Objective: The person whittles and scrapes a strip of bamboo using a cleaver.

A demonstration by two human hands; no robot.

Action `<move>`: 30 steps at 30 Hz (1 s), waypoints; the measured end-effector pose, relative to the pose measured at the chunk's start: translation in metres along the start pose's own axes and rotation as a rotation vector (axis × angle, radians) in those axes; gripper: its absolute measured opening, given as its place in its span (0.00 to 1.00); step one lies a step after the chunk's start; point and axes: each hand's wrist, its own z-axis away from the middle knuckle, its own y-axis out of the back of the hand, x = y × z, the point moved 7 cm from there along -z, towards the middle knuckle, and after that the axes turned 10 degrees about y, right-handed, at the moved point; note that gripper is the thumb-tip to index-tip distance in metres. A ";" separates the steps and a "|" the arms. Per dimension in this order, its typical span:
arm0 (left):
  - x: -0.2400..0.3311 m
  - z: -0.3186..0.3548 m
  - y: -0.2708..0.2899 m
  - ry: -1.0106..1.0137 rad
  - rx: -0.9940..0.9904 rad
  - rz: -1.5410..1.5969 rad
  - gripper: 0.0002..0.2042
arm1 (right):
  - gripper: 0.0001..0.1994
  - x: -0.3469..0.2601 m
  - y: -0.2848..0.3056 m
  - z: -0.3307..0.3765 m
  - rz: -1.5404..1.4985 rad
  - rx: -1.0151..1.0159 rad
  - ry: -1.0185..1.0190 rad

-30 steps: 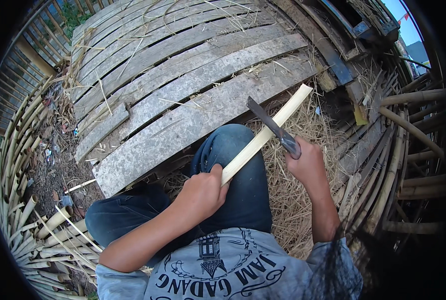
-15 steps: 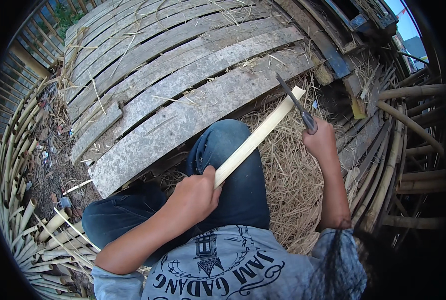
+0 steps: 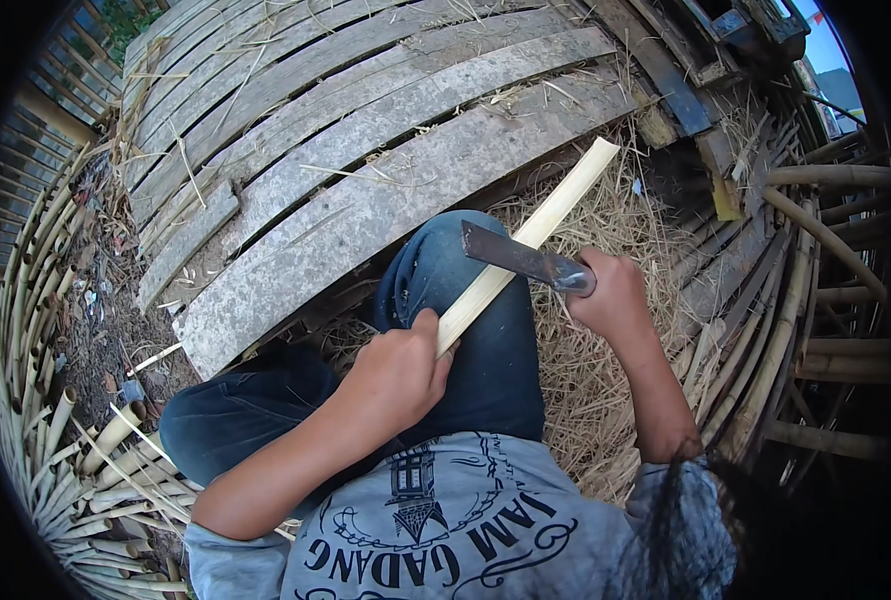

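Observation:
A pale, flat bamboo strip (image 3: 564,200) slants up and to the right across my raised knee. My left hand (image 3: 402,368) is closed round its lower end, thumb lying along the strip. In my right hand (image 3: 611,296) is a machete (image 3: 518,256), gripped by its handle. The dark, broad blade crosses over the middle of the strip and points to the left, its flat side showing. Whether the blade touches the strip, I cannot tell. The part of the strip under the blade is hidden.
Grey wooden slats (image 3: 396,200) form a low platform ahead of my knees. Straw-like shavings (image 3: 596,400) cover the ground at my right. Cut bamboo poles (image 3: 116,440) are piled at the left; more bamboo poles (image 3: 766,350) lie along the right side.
The machete has come down and toward me from near the strip's far end to its middle, and its blade has turned to point left. The left hand keeps its hold.

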 end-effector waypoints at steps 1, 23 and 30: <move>0.000 0.000 0.000 -0.006 0.010 -0.020 0.12 | 0.06 0.000 0.000 0.000 0.024 0.010 0.010; -0.004 0.008 0.008 -0.067 0.089 -0.050 0.12 | 0.11 0.032 0.029 -0.004 0.286 0.096 -0.041; -0.002 0.010 0.007 -0.044 0.049 -0.062 0.12 | 0.09 0.021 0.040 0.000 0.308 0.106 -0.048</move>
